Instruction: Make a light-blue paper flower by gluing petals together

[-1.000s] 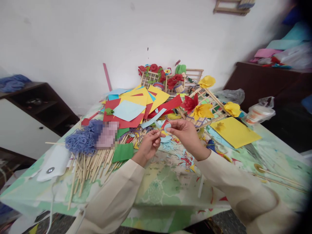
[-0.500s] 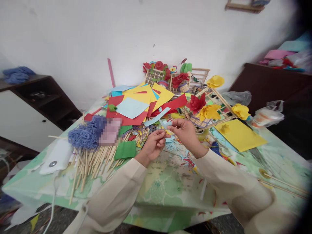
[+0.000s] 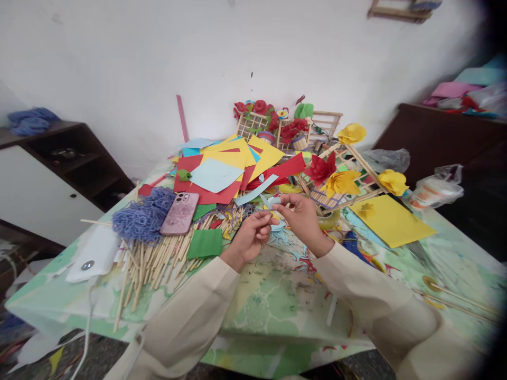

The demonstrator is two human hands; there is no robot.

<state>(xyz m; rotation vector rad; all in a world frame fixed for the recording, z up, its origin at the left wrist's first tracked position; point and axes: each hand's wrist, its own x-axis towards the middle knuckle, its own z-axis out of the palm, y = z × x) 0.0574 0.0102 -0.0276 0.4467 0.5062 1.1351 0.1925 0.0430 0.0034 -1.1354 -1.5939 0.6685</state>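
Note:
Over the middle of the table my left hand [image 3: 249,236] and my right hand [image 3: 301,217] meet, both in cream sleeves. Together their fingertips pinch a small light-blue paper piece [image 3: 272,201]. The left fingers are curled in a loose fist, thumb and forefinger pressed together. The right fingers are bent round the piece's other end. Scraps of cut blue and red paper [image 3: 295,254] lie on the green patterned tablecloth [image 3: 273,301] just under the hands.
A heap of red, yellow and blue paper sheets [image 3: 222,169] fills the table's far middle. Wooden sticks [image 3: 154,264], blue yarn [image 3: 140,216], a pink phone [image 3: 180,212] and a green felt square [image 3: 205,243] lie left. Paper flowers on stick frames [image 3: 336,179] and a yellow sheet [image 3: 390,219] lie right.
The view has shifted slightly left and down. My hands have drawn closer together on the blue paper piece and sit a little to the right in the picture.

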